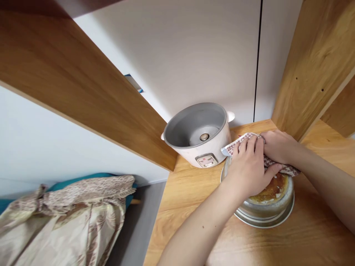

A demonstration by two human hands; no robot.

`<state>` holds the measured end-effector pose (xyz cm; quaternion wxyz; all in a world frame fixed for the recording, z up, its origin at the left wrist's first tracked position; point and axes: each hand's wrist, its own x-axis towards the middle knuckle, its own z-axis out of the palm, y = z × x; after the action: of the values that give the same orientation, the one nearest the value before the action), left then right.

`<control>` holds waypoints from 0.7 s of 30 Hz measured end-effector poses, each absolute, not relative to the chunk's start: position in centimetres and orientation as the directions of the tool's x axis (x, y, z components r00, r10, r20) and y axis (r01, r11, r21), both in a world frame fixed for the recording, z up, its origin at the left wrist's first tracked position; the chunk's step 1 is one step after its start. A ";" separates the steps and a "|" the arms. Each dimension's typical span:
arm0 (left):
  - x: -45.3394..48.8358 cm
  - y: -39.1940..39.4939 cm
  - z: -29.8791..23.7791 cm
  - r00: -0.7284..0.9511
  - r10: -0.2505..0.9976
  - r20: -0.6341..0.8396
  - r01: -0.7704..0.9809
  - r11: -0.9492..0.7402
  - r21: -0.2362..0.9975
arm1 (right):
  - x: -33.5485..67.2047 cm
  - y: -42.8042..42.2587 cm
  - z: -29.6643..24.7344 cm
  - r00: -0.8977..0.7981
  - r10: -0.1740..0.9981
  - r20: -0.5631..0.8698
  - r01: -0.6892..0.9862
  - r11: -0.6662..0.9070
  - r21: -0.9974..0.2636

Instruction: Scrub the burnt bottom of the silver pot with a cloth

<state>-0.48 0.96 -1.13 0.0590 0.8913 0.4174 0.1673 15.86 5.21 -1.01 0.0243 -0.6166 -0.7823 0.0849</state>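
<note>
A round metal pot (273,208) sits upside down on the wooden tabletop, its stained brown base (273,192) facing up and its wide rim down. Across that base lies a folded cloth (235,145) with a white and reddish-brown pattern. My left hand (249,166) presses over the cloth, fingers together and bent around it, thumb reaching to the right. Behind it, my right hand (279,146) is closed on the cloth, its fingertips partly hidden by my left hand. Left of the pot stands a white rice cooker body (188,153), lidless, with its grey interior and heating plate visible.
Wooden panels rise at the left (111,103) and right (310,66) of the tabletop (166,221). A white wall (194,55) with a dark vertical gap stands close behind. At lower left, patterned fabric (69,221) is draped over something teal, above a grey floor (130,232).
</note>
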 end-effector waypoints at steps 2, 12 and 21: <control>-0.5 0.9 -1.1 0.594 0.767 0.243 0.726 -0.641 0.249 | 16.0 5.3 -1.1 -0.281 0.957 -0.075 0.947 0.263 -0.185; -0.5 0.9 -1.0 0.592 0.769 0.240 0.727 -0.639 0.252 | 15.4 5.0 -0.3 -0.122 0.987 -0.106 0.984 0.106 -0.141; -0.5 0.9 -1.0 0.586 0.773 0.241 0.731 -0.633 0.255 | 16.1 5.4 -0.8 -0.325 0.937 -0.127 0.934 0.297 -0.198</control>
<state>-0.45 0.86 -1.01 0.0641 0.8882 0.4234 0.1664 16.09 5.42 -0.81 0.0063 -0.5808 -0.8054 0.1183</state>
